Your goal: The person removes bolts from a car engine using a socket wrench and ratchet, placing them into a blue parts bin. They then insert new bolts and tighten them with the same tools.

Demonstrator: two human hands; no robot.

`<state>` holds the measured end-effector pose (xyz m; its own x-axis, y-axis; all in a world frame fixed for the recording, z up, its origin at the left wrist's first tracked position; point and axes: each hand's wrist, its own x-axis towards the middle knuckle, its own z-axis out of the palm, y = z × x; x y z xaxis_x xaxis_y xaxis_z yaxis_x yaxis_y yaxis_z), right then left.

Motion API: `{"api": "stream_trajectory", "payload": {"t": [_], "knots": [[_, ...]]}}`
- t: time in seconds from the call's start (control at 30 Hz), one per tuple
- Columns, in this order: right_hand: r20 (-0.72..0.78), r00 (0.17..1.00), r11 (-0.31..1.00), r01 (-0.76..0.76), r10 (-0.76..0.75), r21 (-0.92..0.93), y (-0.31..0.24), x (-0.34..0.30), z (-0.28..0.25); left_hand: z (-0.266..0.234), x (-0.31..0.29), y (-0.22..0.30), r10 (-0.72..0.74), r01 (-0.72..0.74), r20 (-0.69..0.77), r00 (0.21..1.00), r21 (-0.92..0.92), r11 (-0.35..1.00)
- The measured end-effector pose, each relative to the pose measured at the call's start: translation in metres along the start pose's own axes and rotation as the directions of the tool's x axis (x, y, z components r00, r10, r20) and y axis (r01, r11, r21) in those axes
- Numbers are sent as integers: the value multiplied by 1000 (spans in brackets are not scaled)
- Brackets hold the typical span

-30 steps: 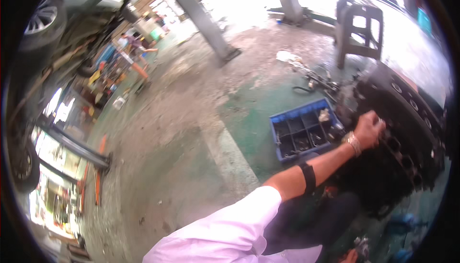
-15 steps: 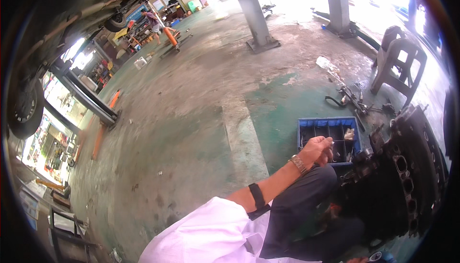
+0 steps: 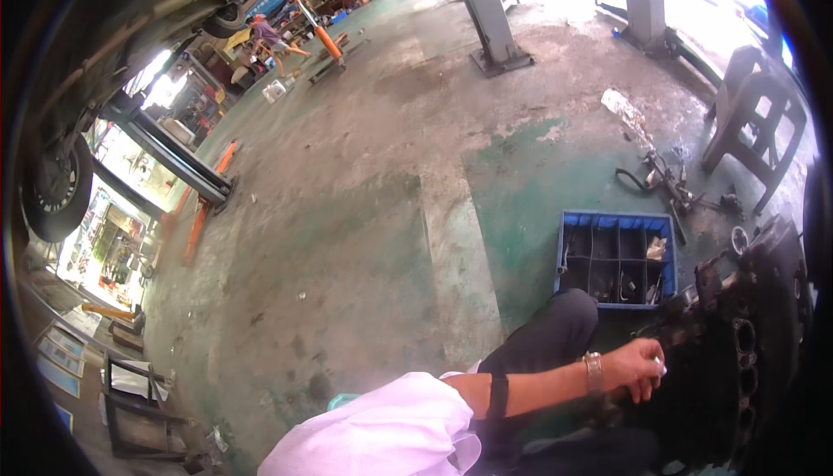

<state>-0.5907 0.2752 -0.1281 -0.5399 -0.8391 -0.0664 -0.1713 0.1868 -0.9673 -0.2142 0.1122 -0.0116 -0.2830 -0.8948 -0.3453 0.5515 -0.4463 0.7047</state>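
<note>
My left hand (image 3: pixel 632 367), with a watch (image 3: pixel 593 373) on the wrist, reaches across my dark trousers toward a dark engine block (image 3: pixel 768 320) at the right. Its fingers are closed around something small and pale (image 3: pixel 664 367), too small to name. The hand is beside the block's near side; whether they touch cannot be told. A row of oval ports runs down the block. Just beyond my knee (image 3: pixel 568 313), a blue divided parts box (image 3: pixel 614 305) sits on the floor with small pieces in some compartments. My right hand is out of sight.
Metal parts and a hose (image 3: pixel 672 183) lie on the floor behind the box, near a grey plastic stool (image 3: pixel 759 120). Grey lift posts (image 3: pixel 486 16) stand farther back. A raised vehicle (image 3: pixel 113 33) fills the upper left. Another person (image 3: pixel 271 40) is far off.
My left hand has moved from above the parts box down and right to the engine block. My right hand and a ring-ended wrench, at the lower edge before, have gone from view.
</note>
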Motion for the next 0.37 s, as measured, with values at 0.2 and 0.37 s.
{"api": "stream_trajectory", "payload": {"t": [0.2, 0.37], "knots": [[-80, 862, 862, -505, 501, -51, 50, -24, -26, 7, 7, -60, -161, 161, 8, 987, -97, 982], [-120, 752, 705, -652, 648, -277, 65, -41, -29, -3, 40, -82, -328, 319, -12, 945, -196, 927]]}}
